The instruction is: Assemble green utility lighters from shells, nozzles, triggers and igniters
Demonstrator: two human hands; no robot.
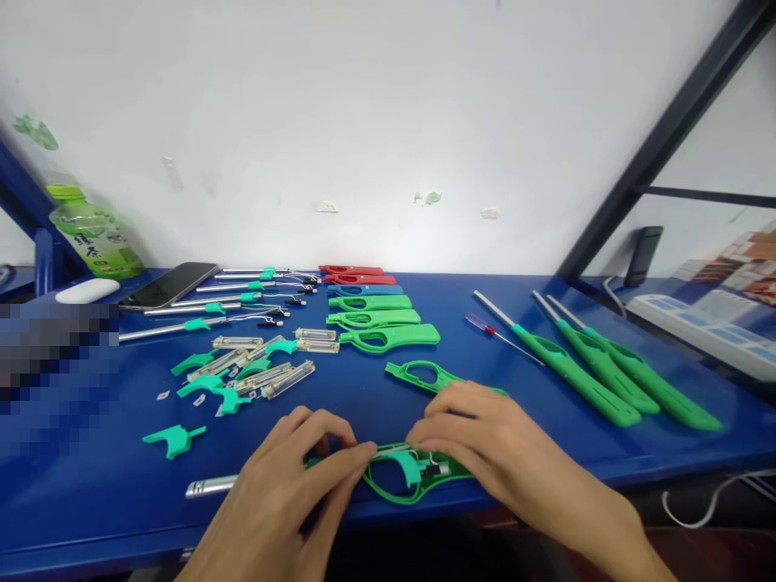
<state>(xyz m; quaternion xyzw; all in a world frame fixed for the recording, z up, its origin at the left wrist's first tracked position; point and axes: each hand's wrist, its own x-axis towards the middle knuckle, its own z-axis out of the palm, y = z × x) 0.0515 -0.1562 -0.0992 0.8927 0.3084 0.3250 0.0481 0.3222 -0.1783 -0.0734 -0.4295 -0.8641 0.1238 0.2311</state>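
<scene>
Your left hand (297,485) is at the bottom centre of the frame, its thumb and fingers closed on the narrow neck of an open green half-shell (388,495), by the near edge of the blue worktop (364,396). A metal tube (209,487) sticks out to the left from beneath that hand, its slotted tip lying toward the lower left. Your right hand (491,436), just right of centre, bends over the handle end of the same half-shell; its fingertips touch near the upper rim, but you hide too much of the handle to tell whether they grip it. Between your hands, a teal trigger (409,467) sits inside the half-shell, with a black part (433,469) just to its right.

Just behind your right hand lies a second green half-shell (445,377), partly covered by it. Left of centre you have loose teal triggers (175,439) and clear tanks (288,378) in a scatter, with a row of wired tubes (194,325) behind them. Red, blue and green handles (394,335) line up at upper centre. To the right are a screwdriver (482,326) and three green lighters (585,386), tubes pointing up and left. A bottle (94,234) leans at the upper left, near a phone (175,284).
</scene>
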